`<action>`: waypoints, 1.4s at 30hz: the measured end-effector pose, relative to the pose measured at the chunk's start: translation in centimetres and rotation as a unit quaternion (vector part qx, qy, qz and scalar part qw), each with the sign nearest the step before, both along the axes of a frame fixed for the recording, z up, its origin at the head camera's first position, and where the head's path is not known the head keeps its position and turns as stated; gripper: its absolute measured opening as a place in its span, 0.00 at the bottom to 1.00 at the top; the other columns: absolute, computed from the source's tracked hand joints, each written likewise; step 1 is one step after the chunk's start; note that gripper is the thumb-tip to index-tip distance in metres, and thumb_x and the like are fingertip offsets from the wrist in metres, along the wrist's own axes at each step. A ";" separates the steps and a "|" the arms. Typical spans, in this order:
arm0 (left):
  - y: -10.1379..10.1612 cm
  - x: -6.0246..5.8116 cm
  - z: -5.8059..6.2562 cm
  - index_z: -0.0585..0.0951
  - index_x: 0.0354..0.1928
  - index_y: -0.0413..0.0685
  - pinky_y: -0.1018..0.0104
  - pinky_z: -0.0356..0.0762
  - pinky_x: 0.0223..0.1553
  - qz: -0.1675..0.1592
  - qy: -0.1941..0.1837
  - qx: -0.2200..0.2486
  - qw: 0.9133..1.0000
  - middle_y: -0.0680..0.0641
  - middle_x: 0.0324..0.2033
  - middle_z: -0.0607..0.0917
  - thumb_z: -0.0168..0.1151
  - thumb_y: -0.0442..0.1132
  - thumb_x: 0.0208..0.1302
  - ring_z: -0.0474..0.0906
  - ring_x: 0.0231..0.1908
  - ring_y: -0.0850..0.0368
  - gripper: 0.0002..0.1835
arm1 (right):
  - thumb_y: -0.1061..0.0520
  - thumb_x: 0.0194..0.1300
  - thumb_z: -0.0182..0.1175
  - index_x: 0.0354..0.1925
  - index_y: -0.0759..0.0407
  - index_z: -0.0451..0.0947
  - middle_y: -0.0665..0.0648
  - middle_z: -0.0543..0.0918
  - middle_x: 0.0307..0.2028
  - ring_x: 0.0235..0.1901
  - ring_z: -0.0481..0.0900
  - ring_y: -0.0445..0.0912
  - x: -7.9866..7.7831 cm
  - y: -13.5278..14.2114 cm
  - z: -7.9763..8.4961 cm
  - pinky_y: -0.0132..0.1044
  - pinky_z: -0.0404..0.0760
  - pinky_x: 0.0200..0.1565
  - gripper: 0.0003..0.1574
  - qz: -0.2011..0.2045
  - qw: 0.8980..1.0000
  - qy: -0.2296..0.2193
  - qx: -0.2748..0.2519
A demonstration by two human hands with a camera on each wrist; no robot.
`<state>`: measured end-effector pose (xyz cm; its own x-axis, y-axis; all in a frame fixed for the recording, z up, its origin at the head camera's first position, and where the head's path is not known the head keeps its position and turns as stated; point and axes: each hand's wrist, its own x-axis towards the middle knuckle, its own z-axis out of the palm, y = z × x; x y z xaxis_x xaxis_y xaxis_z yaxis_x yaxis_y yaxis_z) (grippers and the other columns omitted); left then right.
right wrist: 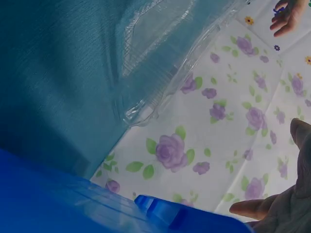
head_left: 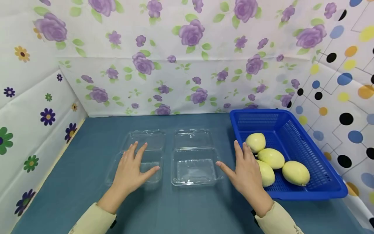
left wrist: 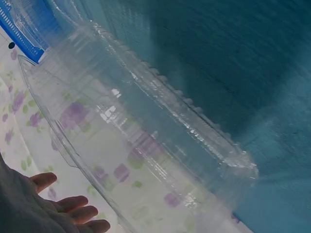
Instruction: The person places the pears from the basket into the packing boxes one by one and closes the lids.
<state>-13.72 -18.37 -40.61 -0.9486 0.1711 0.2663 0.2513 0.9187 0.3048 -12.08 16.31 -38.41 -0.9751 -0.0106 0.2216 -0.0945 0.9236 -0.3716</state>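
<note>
Two clear plastic clamshell boxes lie with their lids folded back on the table: a left box [head_left: 155, 139] and a right box [head_left: 195, 165]. My left hand [head_left: 131, 170] hovers over the left box, fingers spread and holding nothing; in the left wrist view its fingertips [left wrist: 82, 213] are apart from the clear plastic. Between the right box and a blue basket [head_left: 309, 195], my right hand [head_left: 246, 170] is held in the air with straight fingers. Several pale yellow melons, one of them this melon [head_left: 295, 173], sit in the basket; my right hand partly covers one.
A blue-green cloth [head_left: 175, 211] covers the table. Behind it stands a sheet with purple roses [head_left: 191, 32]. A flowered sheet [head_left: 29, 136] borders the left side, and a dotted sheet [head_left: 344, 97] the right, close to the basket.
</note>
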 end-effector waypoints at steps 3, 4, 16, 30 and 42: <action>-0.5 0.2 -0.1 0.59 0.71 0.45 0.33 0.50 0.65 0.011 -0.005 0.002 1.000 0.31 0.69 0.56 0.61 0.66 0.55 0.51 0.68 0.31 0.49 | 0.29 0.59 0.57 0.73 0.63 0.48 0.75 0.55 0.69 0.68 0.54 0.67 0.1 0.1 0.0 0.64 0.61 0.62 0.60 -0.002 1.000 -0.001 -0.004; -0.6 0.2 -0.1 0.59 0.71 0.45 0.33 0.49 0.65 0.014 -0.007 0.004 1.000 0.31 0.69 0.56 0.61 0.66 0.55 0.51 0.68 0.30 0.49 | 0.29 0.59 0.57 0.73 0.63 0.49 0.74 0.55 0.69 0.68 0.54 0.67 0.1 0.2 0.0 0.64 0.61 0.62 0.60 -0.003 1.000 0.000 -0.005; -1.5 0.5 -0.3 0.58 0.72 0.44 0.32 0.46 0.65 0.044 -0.023 0.018 0.999 0.30 0.70 0.54 0.61 0.66 0.55 0.48 0.69 0.29 0.50 | 0.32 0.63 0.55 0.72 0.66 0.51 0.72 0.57 0.69 0.69 0.53 0.66 0.7 1.8 0.5 0.64 0.60 0.63 0.55 -0.022 0.999 0.013 -0.034; -2.5 0.8 -1.4 0.50 0.72 0.35 0.29 0.51 0.62 0.065 0.008 0.036 0.997 0.27 0.69 0.51 0.62 0.66 0.54 0.49 0.67 0.28 0.57 | 0.33 0.64 0.55 0.70 0.69 0.55 0.74 0.61 0.66 0.65 0.59 0.68 0.8 3.8 0.1 0.65 0.65 0.58 0.54 -0.048 0.998 0.039 -0.030; -3.0 1.1 -1.2 0.49 0.71 0.29 0.30 0.49 0.62 0.093 -0.033 0.024 0.995 0.23 0.68 0.50 0.60 0.68 0.55 0.47 0.67 0.24 0.59 | 0.33 0.66 0.52 0.69 0.74 0.54 0.77 0.62 0.65 0.63 0.61 0.69 0.6 5.3 -0.2 0.66 0.64 0.58 0.54 -0.065 0.997 0.036 -0.034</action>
<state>-12.61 -21.37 -41.78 -0.9785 -0.0208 0.2052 0.0555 0.9317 0.3588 -11.48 21.64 -38.56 -0.9491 0.1312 0.2865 -0.0051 0.9027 -0.4302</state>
